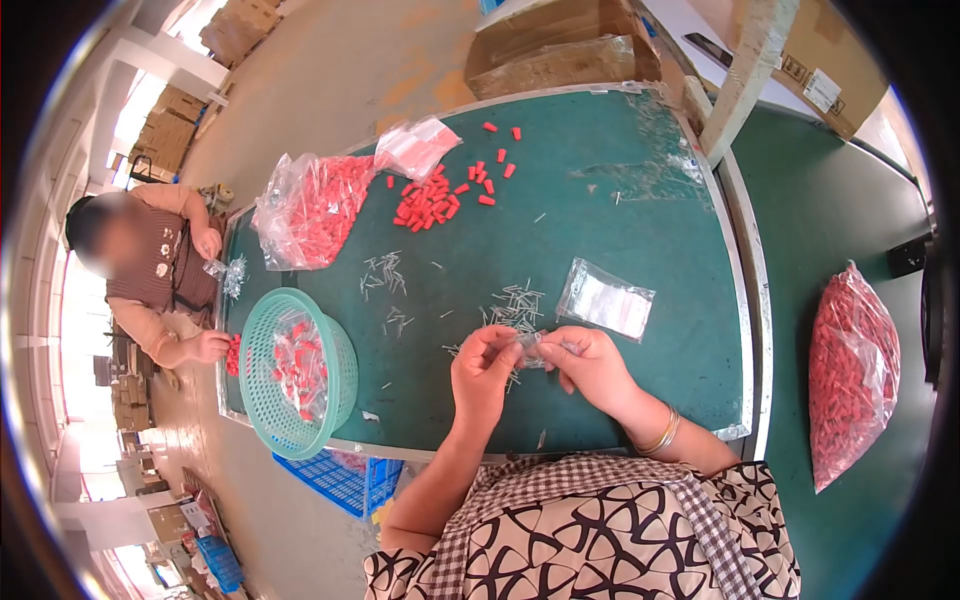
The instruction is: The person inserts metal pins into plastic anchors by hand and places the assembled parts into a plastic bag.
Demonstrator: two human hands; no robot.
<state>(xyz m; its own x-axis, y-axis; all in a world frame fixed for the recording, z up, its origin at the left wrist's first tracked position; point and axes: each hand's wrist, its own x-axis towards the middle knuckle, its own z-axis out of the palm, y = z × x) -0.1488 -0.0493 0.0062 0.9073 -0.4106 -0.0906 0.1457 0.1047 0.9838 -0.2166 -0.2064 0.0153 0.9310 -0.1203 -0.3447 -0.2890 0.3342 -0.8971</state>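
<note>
Between my two hands, low over the green tabletop, is a small clear plastic bag (533, 349). My left hand (481, 376) pinches its left side with thumb and fingers. On the other side, my right hand (592, 370) has its fingers closed on the bag's edge. What lies inside the bag is too small to make out. Just beyond my fingers is a loose pile of silvery screws (515, 304), partly hidden by my hands. A stack of flat clear bags (606, 300) rests right of the pile. Farther off lie scattered red plastic plugs (428, 204).
A green basket (345, 375) holding filled bags stands at the table's left edge. Behind it sits a large open bag of red plugs (318, 212). A co-worker (165, 265) handles small parts at the left end. Another full bag (851, 375) lies on the right.
</note>
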